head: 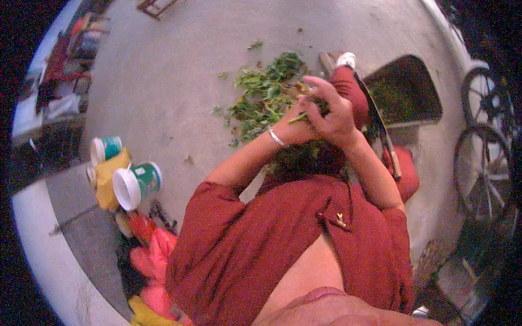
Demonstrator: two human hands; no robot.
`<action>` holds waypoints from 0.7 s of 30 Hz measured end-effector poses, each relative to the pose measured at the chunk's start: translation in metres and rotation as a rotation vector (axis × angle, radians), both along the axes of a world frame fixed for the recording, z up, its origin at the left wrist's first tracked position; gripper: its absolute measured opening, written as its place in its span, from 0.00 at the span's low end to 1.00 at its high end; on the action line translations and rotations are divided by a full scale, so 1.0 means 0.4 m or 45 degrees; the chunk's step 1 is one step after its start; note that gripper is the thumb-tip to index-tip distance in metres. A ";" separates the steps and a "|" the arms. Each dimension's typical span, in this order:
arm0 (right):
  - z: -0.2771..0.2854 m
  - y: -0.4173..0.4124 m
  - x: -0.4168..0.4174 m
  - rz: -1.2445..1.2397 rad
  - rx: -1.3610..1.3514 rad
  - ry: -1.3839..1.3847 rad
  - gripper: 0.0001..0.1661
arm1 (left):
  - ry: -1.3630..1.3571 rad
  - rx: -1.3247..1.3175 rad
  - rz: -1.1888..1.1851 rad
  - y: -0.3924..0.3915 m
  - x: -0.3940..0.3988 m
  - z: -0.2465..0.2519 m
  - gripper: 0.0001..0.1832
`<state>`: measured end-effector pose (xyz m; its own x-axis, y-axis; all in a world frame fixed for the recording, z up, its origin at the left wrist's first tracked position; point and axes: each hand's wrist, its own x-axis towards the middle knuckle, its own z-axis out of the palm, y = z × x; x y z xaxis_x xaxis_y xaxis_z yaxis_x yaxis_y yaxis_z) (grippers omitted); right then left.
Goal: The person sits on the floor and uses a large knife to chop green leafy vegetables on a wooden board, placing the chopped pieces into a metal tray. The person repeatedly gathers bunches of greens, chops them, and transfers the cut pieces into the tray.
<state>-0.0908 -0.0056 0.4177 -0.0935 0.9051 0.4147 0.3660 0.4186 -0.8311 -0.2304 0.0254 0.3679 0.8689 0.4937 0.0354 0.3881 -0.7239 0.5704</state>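
Note:
My left hand [299, 116], below a white bracelet, reaches forward and is partly covered by my right hand. My right hand [334, 112] curls around some leafy greens [322, 105], and a green stem [298, 118] pokes out from under its thumb across my left hand. What the left fingers do is hidden. Beneath both wrists lies a dark leafy mass [312, 157] at my lap. Ahead, a loose heap of leafy greens [265, 95] spreads over the floor. A long blade with a wooden handle [395, 165] runs beside my right leg.
A dark basin [422, 91] with greens in it stands at the right, near bicycle wheels [483, 171]. To the left are two white-and-green plastic buckets [149, 181] and a yellow bag or cloth [112, 177]. A wooden piece [326, 63] lies by my foot.

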 end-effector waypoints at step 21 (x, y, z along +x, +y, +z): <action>0.034 0.034 0.025 0.506 -0.020 -0.181 0.19 | -0.464 -0.847 0.034 0.021 -0.063 -0.064 0.37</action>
<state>-0.0809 0.0078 0.4311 -0.4916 0.7935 0.3588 0.2900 0.5376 -0.7917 -0.2555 0.0337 0.3423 0.8466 0.5322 0.0057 0.1039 -0.1757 0.9789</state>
